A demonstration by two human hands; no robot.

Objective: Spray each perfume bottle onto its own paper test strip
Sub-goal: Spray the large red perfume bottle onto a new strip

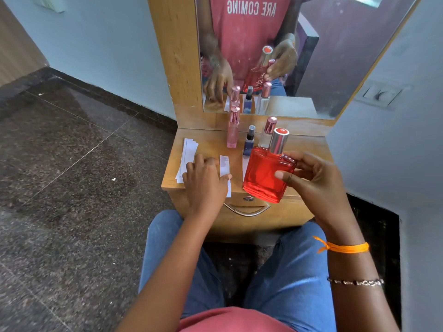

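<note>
Lying left of the drawer handle point(247, 209), spare strips point(188, 154) sit under the flat, spread left hand point(206, 180), its thumb on one strip point(224, 166); right of it, the right hand point(314, 180) clamps the red bottle point(266, 173).

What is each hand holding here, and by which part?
Right hand grips the red perfume bottle by its glass body; left hand holds nothing, resting on a paper strip.

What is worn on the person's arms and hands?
Both forearms are bare, no sleeves showing. The right wrist has an orange thread tied around it, with a thin beaded bracelet further up the forearm. The left hand and wrist show nothing worn.
</note>
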